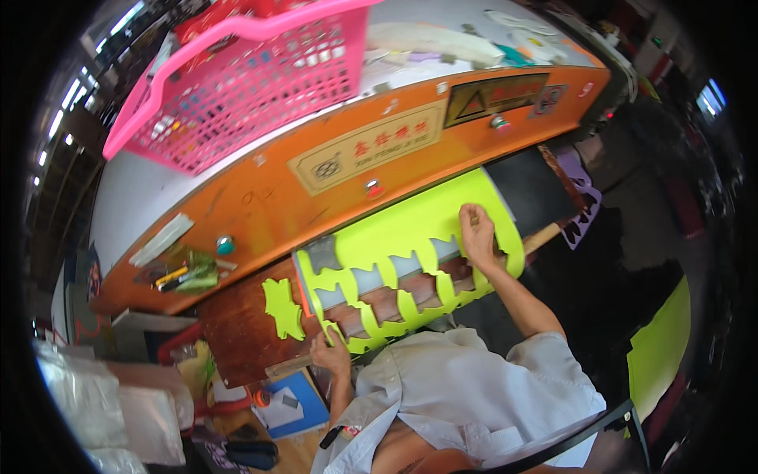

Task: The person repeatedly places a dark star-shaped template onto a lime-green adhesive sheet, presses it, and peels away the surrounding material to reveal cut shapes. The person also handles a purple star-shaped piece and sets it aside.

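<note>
A lime-green sheet (395, 215) with rows of wavy cut-out openings lies over the wooden board and a grey surface in front of the orange machine. At the sheet's near left corner, my left hand (330, 353) is closed on its edge strip. My right hand (477, 235) is over the right part of the sheet, its fingers curled together. Whether those fingers hold anything is hidden. Left of the sheet, lime-green cut pieces (283, 308) with wavy outlines lie on the reddish-brown board (237, 336).
The orange machine front (268, 186) runs across the far side, with a pink basket (260, 87) on top. A black surface (529, 186) and a purple cut sheet (583, 197) lie to the right. Clear plastic bags (103, 403) and a blue clipboard (304, 403) are at lower left.
</note>
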`<state>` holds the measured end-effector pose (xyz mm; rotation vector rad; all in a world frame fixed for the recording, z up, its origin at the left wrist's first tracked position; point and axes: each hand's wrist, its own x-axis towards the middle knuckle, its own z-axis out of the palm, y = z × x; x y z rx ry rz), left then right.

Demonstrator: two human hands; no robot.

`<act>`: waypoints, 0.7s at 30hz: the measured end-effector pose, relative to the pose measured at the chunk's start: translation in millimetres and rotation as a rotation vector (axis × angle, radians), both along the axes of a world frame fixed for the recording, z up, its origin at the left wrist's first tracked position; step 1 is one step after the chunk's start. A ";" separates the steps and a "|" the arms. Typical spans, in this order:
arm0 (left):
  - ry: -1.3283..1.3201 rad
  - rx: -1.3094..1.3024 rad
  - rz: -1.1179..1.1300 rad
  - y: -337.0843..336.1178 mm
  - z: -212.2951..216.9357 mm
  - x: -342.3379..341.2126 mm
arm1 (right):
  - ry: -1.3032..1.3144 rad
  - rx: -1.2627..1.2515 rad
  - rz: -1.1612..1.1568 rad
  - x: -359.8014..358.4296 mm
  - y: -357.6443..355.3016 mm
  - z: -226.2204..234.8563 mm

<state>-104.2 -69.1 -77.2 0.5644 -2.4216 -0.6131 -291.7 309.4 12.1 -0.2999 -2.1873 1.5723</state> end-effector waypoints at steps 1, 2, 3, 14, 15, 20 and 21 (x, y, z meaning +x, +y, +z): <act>0.023 0.022 -0.033 1.1 0.0 -3.1 | 0.132 0.089 -0.108 -4.9 24.1 9.3; 0.046 0.034 -0.038 1.5 1.6 -5.6 | 0.292 0.153 -0.146 -14.1 44.4 20.1; 0.039 0.035 -0.041 2.3 4.2 -8.2 | 0.357 0.131 -0.200 -23.4 63.4 32.9; -0.220 0.294 0.005 -8.6 25.3 -19.3 | 0.270 0.343 -0.041 27.4 122.1 70.4; -0.266 0.261 0.050 -8.0 23.9 -21.4 | 0.271 0.416 -0.009 39.7 112.5 58.2; -0.026 0.200 -0.046 -8.5 17.5 -13.9 | 0.267 0.580 0.232 99.3 33.1 -2.5; -0.055 0.205 -0.042 -10.5 17.4 -15.7 | 0.277 0.586 0.300 105.8 15.8 -7.1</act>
